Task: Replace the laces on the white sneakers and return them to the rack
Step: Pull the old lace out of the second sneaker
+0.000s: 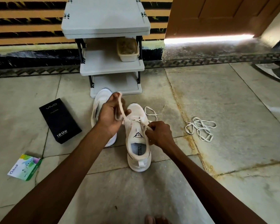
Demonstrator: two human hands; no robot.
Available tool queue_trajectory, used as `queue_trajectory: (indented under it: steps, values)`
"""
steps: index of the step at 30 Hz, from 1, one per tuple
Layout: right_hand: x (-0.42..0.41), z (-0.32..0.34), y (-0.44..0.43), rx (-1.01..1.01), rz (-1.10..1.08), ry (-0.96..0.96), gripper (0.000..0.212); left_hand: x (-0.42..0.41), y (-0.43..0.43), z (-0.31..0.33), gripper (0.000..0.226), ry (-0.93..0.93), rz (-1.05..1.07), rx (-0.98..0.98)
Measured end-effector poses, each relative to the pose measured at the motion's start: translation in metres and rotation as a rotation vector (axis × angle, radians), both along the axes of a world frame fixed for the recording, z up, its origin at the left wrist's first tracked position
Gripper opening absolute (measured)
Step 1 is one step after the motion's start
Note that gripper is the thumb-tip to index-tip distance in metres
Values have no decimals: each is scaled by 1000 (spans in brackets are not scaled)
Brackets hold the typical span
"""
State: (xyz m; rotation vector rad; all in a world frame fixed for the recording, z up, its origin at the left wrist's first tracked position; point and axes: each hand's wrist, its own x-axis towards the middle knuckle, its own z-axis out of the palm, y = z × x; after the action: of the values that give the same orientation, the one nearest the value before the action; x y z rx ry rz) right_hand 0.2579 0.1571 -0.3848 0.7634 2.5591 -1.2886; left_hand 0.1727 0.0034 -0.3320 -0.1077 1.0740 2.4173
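**Head view: both hands on the lace of one white sneaker, in front of the rack**

Landmark is the grey plastic tiered shoe rack [110, 65], standing against the striped wall on a grey stone-tile floor [233, 110].

- White mesh sneaker with a black logo on its tongue [136, 131]: upright on the floor directly in front of the rack. Toe points at the rack, heel at the person.
- Cream flat lace [121, 105]: threaded through that sneaker's upper eyelets. One free end lies on the floor beside the toe, on the rack's right-hand side as seen.
- Left hand [111, 113]: raised in front of the rack's bottom shelf, above the two shoes. Fingers are curled round a loop of the lace, and a strand runs from it down to the eyelets.
- Right hand [159, 135]: low, at the sneaker's tongue, farther from the rack than the left hand. Thumb and fingertips pinch the lace, the other fingers curled in.
- Second white mesh sneaker [101, 99]: toe touching or just short of the rack's bottom shelf, beside the first one. It is mostly hidden by the left hand and forearm, so whether it is laced cannot be told.
- Loose bundle of cream lace [200, 128]: on the floor, front-right of the rack, well apart from both sneakers.
- Black rectangular cardboard box with white print [60, 120]: flat on the floor, front-left of the rack, near the second sneaker.
- Green-and-white paper packet [25, 167]: front-left of the rack, farther out than the box.
- Beige plastic tub [128, 54]: on the rack's middle shelf, right side.
- Brown wooden door [217, 13]: right of the rack, with bright light along its bottom edge.
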Motion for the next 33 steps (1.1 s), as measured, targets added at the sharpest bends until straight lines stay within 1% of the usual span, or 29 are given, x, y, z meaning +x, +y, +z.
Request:
queue_trajectory:
  steps: [1,2,3,6,7,8,9,10,11,12,13,15,17,19,21,23,26,27,28,29,30,31,32,33]
  values:
    - [0,0,0,3,0,-6,17,-4,-2,2,23,-8,19,-10]
    - [-1,0,0,3,0,-6,18,-8,-3,8,24,31,16,-100]
    - [-1,0,0,4,1,-6,18,-13,-3,9,25,84,6,-260]
    - [-1,0,1,18,14,-9,16,-17,-1,6,20,157,-98,-824]
    - [-2,1,1,30,28,-10,15,-16,-2,3,15,216,-153,-1033]
    - [-3,2,2,50,49,-13,14,-13,-2,-3,14,328,-230,-1292]
    - [-5,4,2,78,76,-18,15,-10,-4,-9,30,466,-295,-1560]
    - [-7,5,2,111,100,-23,19,-5,-5,-14,49,595,-311,-1742]
    - [-9,7,2,141,118,-20,25,0,-6,-17,61,689,-296,-1829]
    - [-12,7,1,172,137,-6,30,9,-6,-16,66,761,-278,-1855]
    - [-15,7,1,209,159,23,34,14,-4,-18,68,809,-293,-1837]
    - [-20,5,-3,273,204,98,35,25,0,-22,71,851,-375,-1746]
    - [-24,2,-7,334,256,165,36,33,3,-29,75,847,-460,-1738]
    - [-28,1,-9,421,378,203,39,36,4,-34,73,847,-443,-1749]
    - [-31,0,-11,485,514,179,45,36,4,-35,70,823,-392,-1730]
    - [-34,-1,-11,495,584,143,49,34,5,-35,67,794,-378,-1720]
    - [-38,-4,-10,479,617,149,40,32,5,-35,68,764,-343,-1721]
    - [-39,-8,-8,435,580,173,35,31,4,-35,67,746,-328,-1706]
    - [-39,-12,-7,354,487,195,28,31,3,-35,64,718,-318,-1683]
    - [-38,-15,-6,231,335,195,20,30,2,-36,62,690,-312,-1657]
    - [-36,-17,-4,66,152,178,11,29,0,-36,60,666,-313,-1637]
    - [-33,-18,-2,-123,-15,154,7,28,-1,-36,60,648,-317,-1628]
    - [-30,-18,0,-297,-139,132,10,28,-1,-36,60,637,-318,-1626]
    - [-27,-18,3,-406,-201,114,15,27,-1,-36,60,637,-319,-1626]
